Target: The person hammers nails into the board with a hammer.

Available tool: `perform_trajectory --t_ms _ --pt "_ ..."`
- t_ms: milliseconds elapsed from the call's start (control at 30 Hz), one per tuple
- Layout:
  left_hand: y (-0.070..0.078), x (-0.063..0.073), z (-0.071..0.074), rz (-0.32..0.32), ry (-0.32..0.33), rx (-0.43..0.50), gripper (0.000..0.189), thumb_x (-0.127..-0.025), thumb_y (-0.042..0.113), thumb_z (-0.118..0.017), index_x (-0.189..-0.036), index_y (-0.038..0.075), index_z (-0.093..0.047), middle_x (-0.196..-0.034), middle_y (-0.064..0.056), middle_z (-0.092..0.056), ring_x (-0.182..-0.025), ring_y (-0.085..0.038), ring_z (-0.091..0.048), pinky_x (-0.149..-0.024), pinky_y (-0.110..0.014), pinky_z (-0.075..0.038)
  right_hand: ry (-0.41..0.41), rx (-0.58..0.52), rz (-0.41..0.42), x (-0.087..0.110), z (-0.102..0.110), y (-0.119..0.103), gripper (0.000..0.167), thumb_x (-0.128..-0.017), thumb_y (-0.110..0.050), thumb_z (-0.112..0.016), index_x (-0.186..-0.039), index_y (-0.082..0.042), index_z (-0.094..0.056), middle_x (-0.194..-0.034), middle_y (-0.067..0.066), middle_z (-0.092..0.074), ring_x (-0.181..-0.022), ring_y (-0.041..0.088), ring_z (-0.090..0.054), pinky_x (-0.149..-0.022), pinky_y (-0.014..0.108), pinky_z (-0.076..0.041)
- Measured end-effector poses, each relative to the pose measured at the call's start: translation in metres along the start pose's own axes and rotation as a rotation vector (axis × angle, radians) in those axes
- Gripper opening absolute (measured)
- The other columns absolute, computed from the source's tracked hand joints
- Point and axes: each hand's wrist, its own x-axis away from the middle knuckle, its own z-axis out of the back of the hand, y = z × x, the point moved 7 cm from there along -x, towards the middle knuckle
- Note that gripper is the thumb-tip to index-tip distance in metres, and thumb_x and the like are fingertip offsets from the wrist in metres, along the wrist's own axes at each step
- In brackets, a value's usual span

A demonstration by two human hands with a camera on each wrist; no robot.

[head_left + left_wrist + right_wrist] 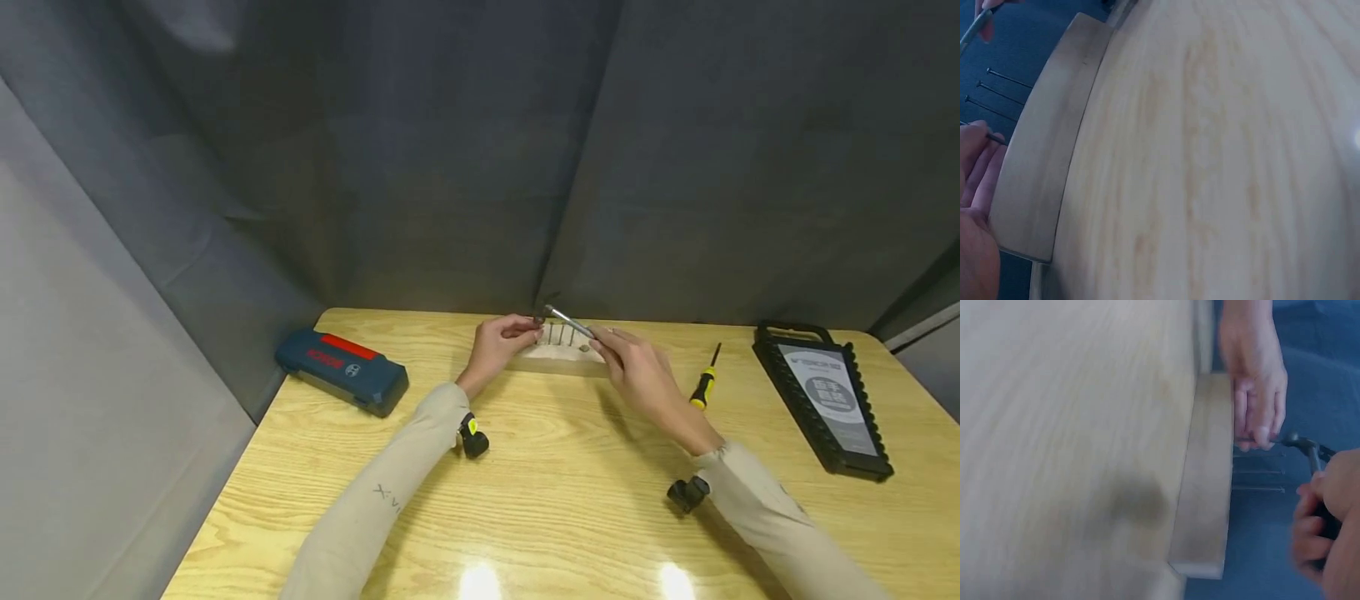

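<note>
Near the far edge of the table lies a pale wooden block (558,365). Several nails (1259,472) stand upright in it in a row. At the left end of that row, my left hand (498,343) pinches another nail (996,139) between thumb and fingers, its side close against the block. My right hand (637,367) grips a hammer (572,322) by its handle. In the right wrist view the hammer head (1300,442) is right at the head of the pinched nail. The lower part of the handle is hidden in my fingers.
A dark blue case with a red stripe (341,371) lies on the left. To the right are a yellow and black screwdriver (703,387) and a black notched rack (828,400) with a printed card. A dark curtain (450,167) hangs behind the table.
</note>
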Motion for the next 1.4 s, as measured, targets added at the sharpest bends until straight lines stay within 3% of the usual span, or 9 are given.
perform_trajectory --t_ms 67,267,433,833,1167,1400 --pt "0.000 0.000 0.000 0.001 0.002 -0.001 0.018 -0.095 0.011 -0.080 -0.110 0.001 -0.079 -0.109 -0.014 -0.079 -0.095 -0.019 -0.077 -0.084 -0.026 -0.063 -0.025 0.045 -0.007 0.000 0.002 0.000 0.025 -0.099 -0.003 -0.071 -0.123 0.001 -0.075 -0.077 0.010 -0.064 -0.053 0.012 -0.044 -0.045 0.025 -0.030" --pt "-0.002 -0.001 0.002 -0.005 0.011 -0.003 0.016 -0.095 0.010 -0.079 -0.109 0.002 -0.079 -0.108 -0.013 -0.080 -0.094 -0.015 -0.077 -0.085 -0.027 -0.062 0.057 0.053 -0.002 -0.012 0.016 0.003 0.029 -0.097 -0.001 -0.072 -0.126 -0.001 -0.075 -0.070 0.003 -0.054 -0.054 0.007 -0.032 -0.045 0.025 -0.027" --pt "-0.003 0.000 0.001 0.003 -0.006 -0.011 0.017 -0.095 0.012 -0.079 -0.110 0.003 -0.079 -0.109 -0.012 -0.080 -0.093 -0.013 -0.076 -0.084 -0.026 -0.062 0.017 0.086 0.016 -0.007 0.010 0.006 0.027 -0.095 -0.002 -0.075 -0.122 -0.002 -0.076 -0.068 0.002 -0.052 -0.052 0.006 -0.031 -0.045 0.024 -0.025" --pt "0.000 -0.003 0.002 -0.018 0.016 -0.016 0.014 -0.093 0.006 -0.080 -0.106 0.001 -0.080 -0.105 -0.015 -0.080 -0.094 -0.025 -0.077 -0.080 -0.023 -0.061 -0.035 0.076 -0.004 0.003 -0.010 0.011 0.025 -0.096 -0.005 -0.075 -0.121 -0.003 -0.078 -0.064 -0.001 -0.050 -0.051 0.007 -0.032 -0.045 0.024 -0.025" --pt "-0.001 -0.002 0.000 -0.008 0.008 -0.030 0.015 -0.093 0.007 -0.080 -0.107 0.001 -0.079 -0.105 -0.015 -0.080 -0.090 -0.016 -0.076 -0.080 -0.024 -0.062 -0.031 0.049 -0.023 0.007 -0.011 0.010 0.026 -0.096 -0.003 -0.074 -0.121 0.000 -0.076 -0.070 0.004 -0.060 -0.053 0.008 -0.037 -0.046 0.024 -0.028" --pt "-0.001 -0.001 -0.002 -0.015 0.004 -0.017 0.015 -0.094 0.008 -0.079 -0.108 0.002 -0.079 -0.106 -0.013 -0.080 -0.090 -0.016 -0.076 -0.080 -0.025 -0.062 -0.072 0.058 -0.014 -0.007 0.003 0.003 0.026 -0.099 -0.005 -0.071 -0.124 0.000 -0.075 -0.069 0.000 -0.052 -0.054 0.008 -0.034 -0.047 0.024 -0.028"
